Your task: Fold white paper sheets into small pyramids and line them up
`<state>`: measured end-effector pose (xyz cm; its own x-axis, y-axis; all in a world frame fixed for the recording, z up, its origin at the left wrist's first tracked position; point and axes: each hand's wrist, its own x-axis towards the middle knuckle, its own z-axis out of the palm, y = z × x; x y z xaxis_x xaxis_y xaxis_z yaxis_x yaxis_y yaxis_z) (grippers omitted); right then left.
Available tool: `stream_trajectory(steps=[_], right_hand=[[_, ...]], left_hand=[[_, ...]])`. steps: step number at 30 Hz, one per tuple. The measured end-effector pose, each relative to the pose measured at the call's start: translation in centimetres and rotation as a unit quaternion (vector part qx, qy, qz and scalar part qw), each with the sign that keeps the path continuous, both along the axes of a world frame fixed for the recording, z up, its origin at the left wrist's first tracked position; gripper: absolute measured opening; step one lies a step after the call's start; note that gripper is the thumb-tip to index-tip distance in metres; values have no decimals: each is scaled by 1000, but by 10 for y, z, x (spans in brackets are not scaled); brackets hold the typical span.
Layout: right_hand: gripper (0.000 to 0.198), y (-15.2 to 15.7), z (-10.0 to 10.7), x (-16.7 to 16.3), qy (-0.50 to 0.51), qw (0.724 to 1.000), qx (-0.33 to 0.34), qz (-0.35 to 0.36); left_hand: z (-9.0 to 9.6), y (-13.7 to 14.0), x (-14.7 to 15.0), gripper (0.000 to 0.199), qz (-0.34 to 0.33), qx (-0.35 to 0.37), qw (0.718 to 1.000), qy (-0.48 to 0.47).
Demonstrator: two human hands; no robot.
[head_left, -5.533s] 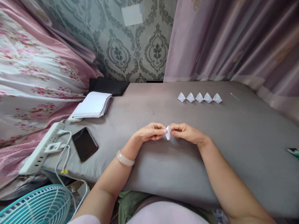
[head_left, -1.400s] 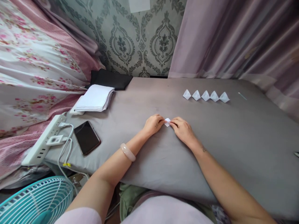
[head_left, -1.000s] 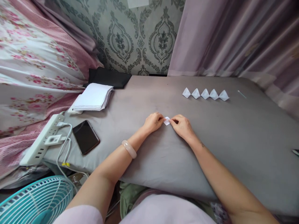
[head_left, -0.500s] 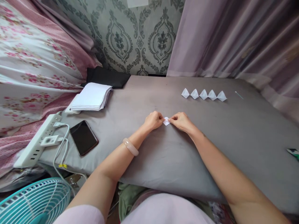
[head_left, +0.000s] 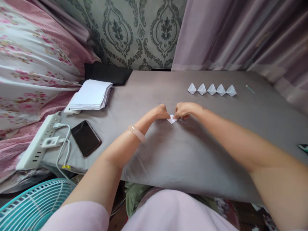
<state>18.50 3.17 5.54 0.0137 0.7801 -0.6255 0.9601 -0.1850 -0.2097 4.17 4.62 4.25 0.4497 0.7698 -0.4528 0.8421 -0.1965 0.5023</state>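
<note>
A small piece of folded white paper (head_left: 172, 120) lies on the grey cloth between my two hands, one corner pointing toward me. My left hand (head_left: 161, 112), on the arm with a pale bangle (head_left: 137, 133), has its fingers closed at the paper's left edge. On the opposite edge, the curled fingers of my right hand (head_left: 184, 110) press down, knuckles raised. Much of the paper's far side is hidden behind my fingers. Beyond my right hand stands a row of several folded white paper shapes (head_left: 211, 89), pointed at the top.
To the left are a stack of white paper (head_left: 90, 94), a dark-screened phone (head_left: 86, 138) and a white power strip (head_left: 38, 142) with cables. A turquoise fan (head_left: 36, 205) stands below the table's left edge. A thin cotton swab (head_left: 250, 89) lies far right.
My right hand has turned from a fingertip pinch to a curled, downward press, its forearm swinging higher. My left fingers have tipped down onto the paper. The camera view has shifted slightly.
</note>
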Motion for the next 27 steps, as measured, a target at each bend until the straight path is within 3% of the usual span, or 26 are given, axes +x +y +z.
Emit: stream_trajectory(steps=[10, 18, 27], right_hand=[[29, 7, 2, 0, 4, 999, -34, 5], [22, 19, 0, 4, 38, 995, -73, -60], [41, 1, -5, 26, 154, 986, -30, -53]], left_hand=[[17, 1, 4, 13, 15, -137, 990, 8], [21, 4, 5, 14, 19, -157, 987, 16], [16, 4, 4, 18, 28, -155, 987, 17]])
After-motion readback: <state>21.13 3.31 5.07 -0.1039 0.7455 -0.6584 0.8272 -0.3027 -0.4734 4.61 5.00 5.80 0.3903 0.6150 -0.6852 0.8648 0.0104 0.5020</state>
